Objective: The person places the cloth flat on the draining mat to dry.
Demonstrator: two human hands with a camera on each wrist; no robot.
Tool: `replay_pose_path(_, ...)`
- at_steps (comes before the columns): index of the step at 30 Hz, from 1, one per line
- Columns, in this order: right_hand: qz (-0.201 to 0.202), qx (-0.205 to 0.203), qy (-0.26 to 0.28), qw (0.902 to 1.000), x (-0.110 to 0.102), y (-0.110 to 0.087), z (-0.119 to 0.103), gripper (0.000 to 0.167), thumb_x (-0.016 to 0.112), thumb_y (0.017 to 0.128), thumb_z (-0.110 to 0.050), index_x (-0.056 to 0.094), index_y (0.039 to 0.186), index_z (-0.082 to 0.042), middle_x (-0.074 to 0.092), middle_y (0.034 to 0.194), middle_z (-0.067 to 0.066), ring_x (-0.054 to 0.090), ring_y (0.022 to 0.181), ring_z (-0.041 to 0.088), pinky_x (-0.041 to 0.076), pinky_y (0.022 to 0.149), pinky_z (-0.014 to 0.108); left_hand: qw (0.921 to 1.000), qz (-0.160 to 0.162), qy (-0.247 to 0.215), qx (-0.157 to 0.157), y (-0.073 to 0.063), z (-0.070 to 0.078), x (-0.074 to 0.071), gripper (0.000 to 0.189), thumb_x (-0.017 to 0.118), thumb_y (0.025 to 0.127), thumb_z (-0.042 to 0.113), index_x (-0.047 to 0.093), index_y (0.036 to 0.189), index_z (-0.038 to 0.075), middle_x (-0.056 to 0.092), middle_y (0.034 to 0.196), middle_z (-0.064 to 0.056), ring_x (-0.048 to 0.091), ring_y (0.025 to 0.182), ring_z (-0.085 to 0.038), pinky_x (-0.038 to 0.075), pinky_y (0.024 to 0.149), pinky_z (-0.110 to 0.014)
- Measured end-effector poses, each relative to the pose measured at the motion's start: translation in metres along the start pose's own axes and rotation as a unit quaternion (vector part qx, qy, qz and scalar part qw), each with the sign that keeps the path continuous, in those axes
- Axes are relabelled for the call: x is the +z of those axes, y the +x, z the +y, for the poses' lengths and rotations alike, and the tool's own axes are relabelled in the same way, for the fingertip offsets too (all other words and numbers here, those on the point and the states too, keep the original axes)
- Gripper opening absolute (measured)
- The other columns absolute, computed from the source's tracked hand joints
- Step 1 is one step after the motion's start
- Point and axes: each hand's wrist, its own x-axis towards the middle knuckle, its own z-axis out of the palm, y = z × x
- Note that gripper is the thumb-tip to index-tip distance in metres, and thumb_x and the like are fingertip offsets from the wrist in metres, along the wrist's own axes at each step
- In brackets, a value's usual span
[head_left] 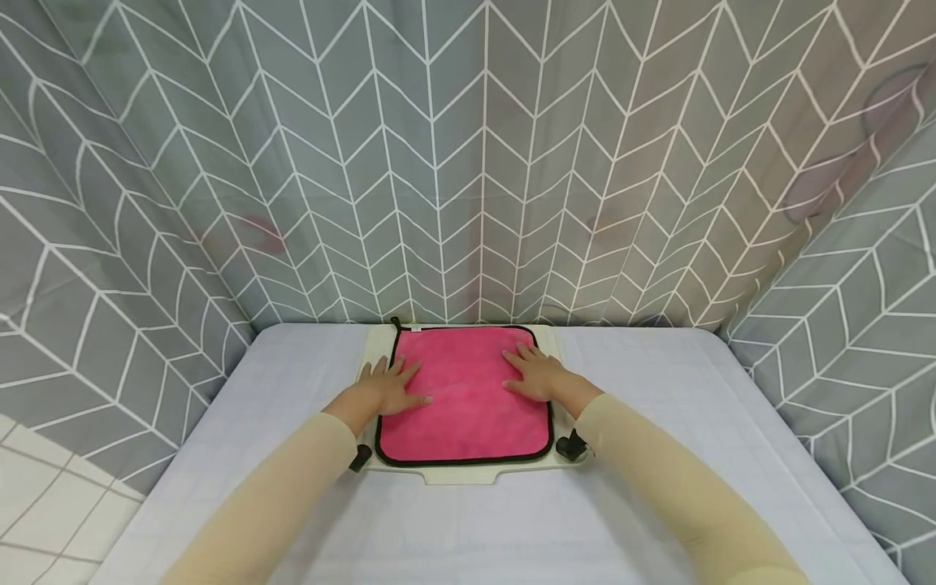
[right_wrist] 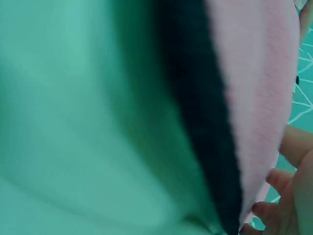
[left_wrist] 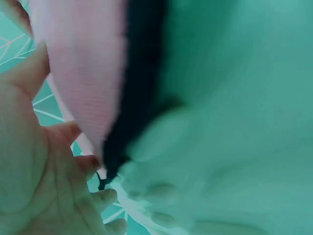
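Observation:
A pink cloth (head_left: 468, 414) with a black edging lies spread over a cream-white board (head_left: 459, 475), whose rim shows around it. At its far left corner are a black hanging loop (head_left: 396, 322) and a small white tag. My left hand (head_left: 386, 390) rests with spread fingers on the cloth's left side. On the opposite side my right hand (head_left: 539, 375) touches the cloth, fingers also spread. Both wrist views show the black edging close up, with the left palm (left_wrist: 29, 147) and the right fingers (right_wrist: 286, 191) against the pink fabric.
A white-covered table (head_left: 643, 366) bears the board near its far edge. Grey curtains (head_left: 468, 162) with white chevron lines stand behind and at both sides. White floor tiles (head_left: 51, 504) show at the lower left.

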Motion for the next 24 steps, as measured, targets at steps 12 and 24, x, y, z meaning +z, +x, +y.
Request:
replay_pose_path(12,-0.032,-0.009,0.018,0.9993,0.002,-0.012,0.013,0.072,0.053,0.101,-0.047,0.029,0.159,-0.011,0.019,0.163,0.024,0.014,0.151,0.04,0.021,0.115,0.065,0.9997,0.026,-0.003,0.003,-0.006,-0.025,0.006,0.101,0.052,0.085,0.078,0.023,0.161,0.018,0.016,0.165,-0.019,0.005,0.149,-0.051,0.003,0.116,-0.067)
replay_pose_path(24,-0.002,-0.1,0.012,0.9949,-0.007,-0.038,0.011,0.069,0.061,0.099,-0.042,0.038,0.154,-0.008,0.026,0.159,0.029,0.024,0.147,0.045,0.025,0.116,0.059,0.9966,0.04,0.029,0.067,-0.031,-0.007,0.007,0.087,0.053,0.091,0.07,0.033,0.158,0.019,0.026,0.162,-0.018,0.013,0.148,-0.05,0.009,0.116,-0.067)
